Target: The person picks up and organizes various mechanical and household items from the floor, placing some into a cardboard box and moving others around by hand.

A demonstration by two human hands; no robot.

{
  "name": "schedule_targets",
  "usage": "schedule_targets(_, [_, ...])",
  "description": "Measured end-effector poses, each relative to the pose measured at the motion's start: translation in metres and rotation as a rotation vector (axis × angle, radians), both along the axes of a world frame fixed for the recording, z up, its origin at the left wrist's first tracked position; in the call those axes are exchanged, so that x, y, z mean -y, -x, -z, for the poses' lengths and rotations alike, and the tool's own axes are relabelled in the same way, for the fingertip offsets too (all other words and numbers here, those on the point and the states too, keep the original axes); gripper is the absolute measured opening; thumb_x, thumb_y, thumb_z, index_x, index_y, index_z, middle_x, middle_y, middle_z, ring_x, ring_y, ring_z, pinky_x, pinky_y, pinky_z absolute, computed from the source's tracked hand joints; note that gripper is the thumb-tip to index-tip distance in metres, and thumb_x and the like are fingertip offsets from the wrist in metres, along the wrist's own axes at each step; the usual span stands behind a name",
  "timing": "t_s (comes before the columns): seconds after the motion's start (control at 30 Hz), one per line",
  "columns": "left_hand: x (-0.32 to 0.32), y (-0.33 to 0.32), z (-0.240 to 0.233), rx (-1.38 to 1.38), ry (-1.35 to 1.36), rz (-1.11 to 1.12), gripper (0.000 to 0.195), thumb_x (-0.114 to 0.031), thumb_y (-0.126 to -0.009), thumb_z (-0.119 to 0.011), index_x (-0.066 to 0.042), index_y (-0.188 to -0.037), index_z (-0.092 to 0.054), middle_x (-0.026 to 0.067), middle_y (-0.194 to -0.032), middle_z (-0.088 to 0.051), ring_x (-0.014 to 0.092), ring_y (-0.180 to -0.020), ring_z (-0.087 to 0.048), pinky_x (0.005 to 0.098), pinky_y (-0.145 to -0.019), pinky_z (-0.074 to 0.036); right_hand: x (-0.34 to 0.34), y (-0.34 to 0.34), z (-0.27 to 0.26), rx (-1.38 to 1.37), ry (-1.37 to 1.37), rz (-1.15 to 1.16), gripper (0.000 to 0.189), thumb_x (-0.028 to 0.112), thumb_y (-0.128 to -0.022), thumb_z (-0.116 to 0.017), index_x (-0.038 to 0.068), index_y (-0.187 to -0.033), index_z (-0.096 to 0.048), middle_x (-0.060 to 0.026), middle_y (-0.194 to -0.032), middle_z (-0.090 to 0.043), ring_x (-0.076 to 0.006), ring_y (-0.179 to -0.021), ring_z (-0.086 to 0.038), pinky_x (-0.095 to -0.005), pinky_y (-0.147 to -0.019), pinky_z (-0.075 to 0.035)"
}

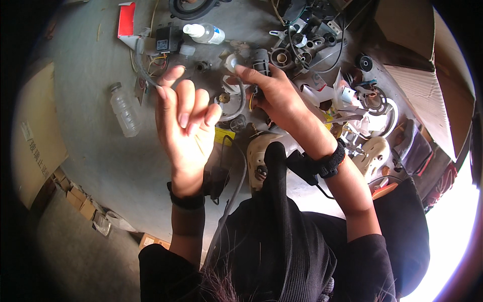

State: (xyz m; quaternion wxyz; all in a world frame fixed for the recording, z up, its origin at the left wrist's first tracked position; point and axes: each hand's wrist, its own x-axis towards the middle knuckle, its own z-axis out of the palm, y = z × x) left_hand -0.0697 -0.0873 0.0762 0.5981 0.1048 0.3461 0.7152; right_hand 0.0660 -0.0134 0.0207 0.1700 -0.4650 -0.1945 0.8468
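Note:
My left hand [186,124] is raised palm up with curled fingers. The end of a grey flexible hose [141,66] meets its thumb tip; whether the fingers pinch it is unclear. My right hand [281,94] grips a dark grey ribbed plastic fitting [261,60], its thumb against a round whitish cap [233,62]. A curved grey tube [241,100] hangs below that cap, beside a small brass-coloured knob [224,98]. A black threaded fitting [203,67] lies between the hands.
A clear plastic bottle [124,109] lies left, a spray bottle [206,33] and black boxed device [168,38] ahead. Plastic fittings [281,57] and scraps crowd the right, near an open cardboard box [422,90]. Beige clogs [371,156] are below; a yellow label [225,136] lies near my left hand.

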Motion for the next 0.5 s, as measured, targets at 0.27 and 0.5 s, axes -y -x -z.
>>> schedule_targets(0.27, [0.019, -0.007, 0.022, -0.467, 0.383, 0.134, 0.038, -0.019, -0.099, -0.036, -0.001, -0.133, -0.035, 0.0042, -0.071, -0.049, 0.015, -0.061, -0.055, 0.0354, -0.065, -0.055, -0.008, -0.007, 0.000, 0.161, -0.210, -0.031, 0.019, 0.006, -0.077, -0.065, 0.005, -0.091, -0.052, -0.0073, -0.089, -0.066, -0.0096, -0.068, -0.054, -0.0244, -0.059, -0.043])
schedule_targets(0.5, [0.010, -0.004, 0.043, -2.176, 0.404, -0.280, 0.040, -0.006, -0.091, -0.051, 0.000, -0.129, -0.040, 0.0086, -0.109, -0.049, 0.016, -0.085, -0.057, 0.0274, -0.072, -0.048, -0.015, -0.028, -0.008, 0.051, -0.572, -0.063, 0.021, -0.002, -0.076, -0.064, 0.000, -0.094, -0.051, -0.0052, -0.086, -0.062, -0.0118, -0.083, -0.061, -0.0261, -0.076, -0.048])
